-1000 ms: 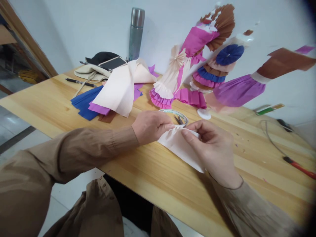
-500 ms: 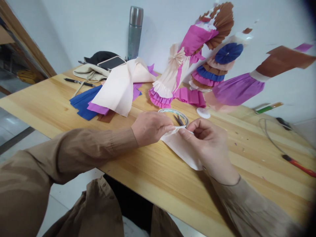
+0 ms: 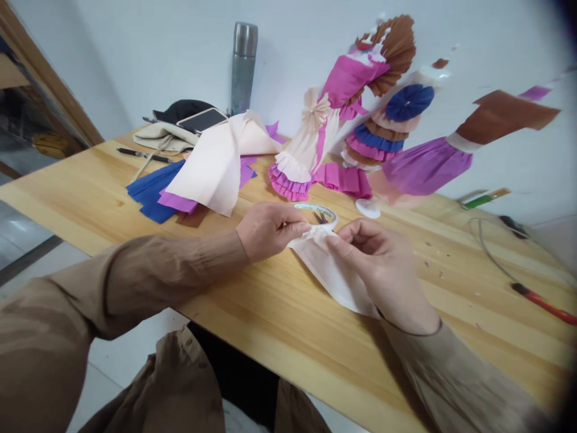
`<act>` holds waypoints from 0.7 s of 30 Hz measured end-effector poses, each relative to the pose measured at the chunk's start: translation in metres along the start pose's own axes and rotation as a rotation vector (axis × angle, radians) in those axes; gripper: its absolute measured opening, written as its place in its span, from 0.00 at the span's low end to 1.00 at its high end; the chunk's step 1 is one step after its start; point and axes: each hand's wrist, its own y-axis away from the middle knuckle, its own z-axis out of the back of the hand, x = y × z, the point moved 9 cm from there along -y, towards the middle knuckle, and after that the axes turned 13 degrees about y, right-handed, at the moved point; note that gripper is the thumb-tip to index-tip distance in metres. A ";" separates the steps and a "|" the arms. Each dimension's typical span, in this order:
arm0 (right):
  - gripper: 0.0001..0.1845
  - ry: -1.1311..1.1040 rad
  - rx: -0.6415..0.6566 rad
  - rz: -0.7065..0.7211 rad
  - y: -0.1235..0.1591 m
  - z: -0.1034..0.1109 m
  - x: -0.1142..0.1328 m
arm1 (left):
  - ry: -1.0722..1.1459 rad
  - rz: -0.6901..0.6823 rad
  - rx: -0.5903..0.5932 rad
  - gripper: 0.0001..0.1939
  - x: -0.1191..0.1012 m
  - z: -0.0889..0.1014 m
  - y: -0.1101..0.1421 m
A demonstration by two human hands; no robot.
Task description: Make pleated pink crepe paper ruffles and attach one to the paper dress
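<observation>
A cream crepe paper sheet (image 3: 336, 273) lies on the wooden table (image 3: 279, 313) in front of me. My left hand (image 3: 265, 228) pinches its gathered top edge from the left. My right hand (image 3: 383, 267) pinches the same edge from the right, its fingers curled over the paper. Just behind my fingers sits a tape roll (image 3: 318, 213) with small scissors (image 3: 321, 218) resting inside it.
Loose blue, purple and cream paper sheets (image 3: 202, 171) are piled at the left. Pleated paper dresses (image 3: 356, 126) stand against the wall. A steel flask (image 3: 243, 66), a phone (image 3: 202, 119), a pen (image 3: 144, 155), a white lid (image 3: 368, 208) and a red-handled tool (image 3: 543, 304) lie around.
My two hands have drawn closer together, bunching the paper's top edge more tightly. The view has shifted slightly.
</observation>
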 end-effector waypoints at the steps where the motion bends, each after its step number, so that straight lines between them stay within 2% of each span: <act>1: 0.14 0.027 -0.010 0.025 0.000 0.002 0.003 | -0.010 0.000 0.001 0.17 0.001 0.000 0.000; 6: 0.11 0.110 -0.026 0.094 0.000 0.006 0.008 | -0.066 -0.034 0.026 0.17 -0.002 -0.002 0.001; 14: 0.09 0.124 -0.032 0.147 0.002 0.007 0.017 | -0.105 -0.094 0.049 0.18 -0.010 -0.004 0.002; 21: 0.07 0.163 -0.075 0.190 0.003 0.009 0.018 | -0.138 -0.077 0.081 0.19 -0.009 -0.006 0.002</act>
